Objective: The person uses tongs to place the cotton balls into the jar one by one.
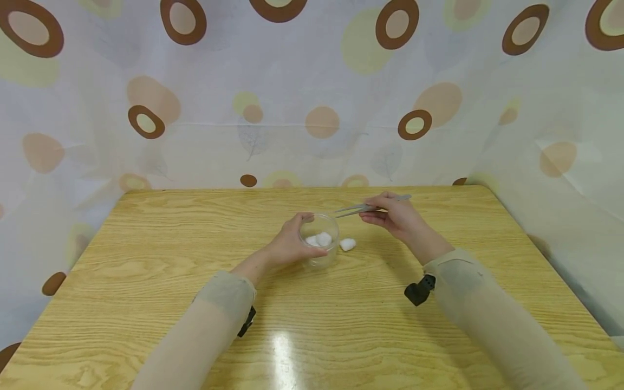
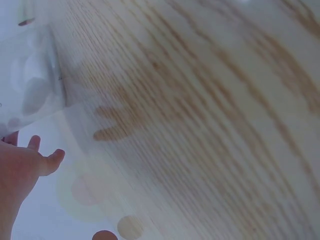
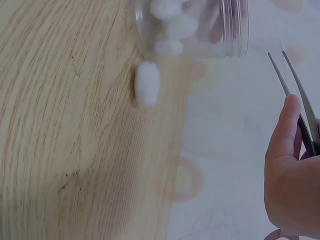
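On the worktop in head view, the left hand curls round a clear jar already containing cotton balls, side-on in left-wrist view, while in right-wrist view the right hand pinches empty, parted tweezers, one loose cotton ball apparently left.

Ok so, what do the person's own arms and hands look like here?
Both arms wear long, pale beige fabric sleeves, the left sleeve and right sleeve each showing a greyish patch near the cuff. A small black device juts out by each wrist, the left device partly hidden, the right device boxy. The left hand and right hand are bare, without gloves.
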Available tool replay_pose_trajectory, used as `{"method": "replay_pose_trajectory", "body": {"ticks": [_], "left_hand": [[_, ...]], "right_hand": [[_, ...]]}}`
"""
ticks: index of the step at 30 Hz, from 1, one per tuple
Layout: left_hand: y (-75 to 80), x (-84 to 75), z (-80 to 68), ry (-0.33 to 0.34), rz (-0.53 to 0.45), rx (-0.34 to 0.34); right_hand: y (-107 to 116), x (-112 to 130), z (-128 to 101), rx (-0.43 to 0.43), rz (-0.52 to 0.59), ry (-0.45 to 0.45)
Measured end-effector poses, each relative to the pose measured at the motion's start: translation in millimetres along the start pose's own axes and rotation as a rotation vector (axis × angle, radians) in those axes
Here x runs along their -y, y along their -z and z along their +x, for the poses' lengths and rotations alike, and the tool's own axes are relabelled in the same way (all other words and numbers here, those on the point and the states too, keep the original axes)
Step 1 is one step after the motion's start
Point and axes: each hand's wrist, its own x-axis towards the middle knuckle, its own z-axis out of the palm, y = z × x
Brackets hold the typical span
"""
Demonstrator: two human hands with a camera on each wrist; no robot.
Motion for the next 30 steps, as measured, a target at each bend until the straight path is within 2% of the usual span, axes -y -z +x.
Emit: {"method": "replay_pose_trajectory", "body": {"ticks": [7,13,19,23,30], "left_hand": [[3.3,0.7,-1.8,0.021,0.004,-0.009],[5.7,3.7,-2.2,0.03,0.008,-0.009],[5.9,6.4,-0.8,0.021,0.001,0.0],[5.8,5.9,-0.3,0.025,0.003,-0.001],[5.1,5.6,1.4,0.02,0.012,-0.004]], "right_hand": [[15,2,-3,-0.016,0.02,0.0],[26,-1,-4,-0.029,-0.024,-0.019],[36,-12,2,-0.047,-0.156,-0.068],[39,-18,4,-0.054,-0.272,-0.068],[42,-26,9,-0.08,-0.408,-0.066]]}}
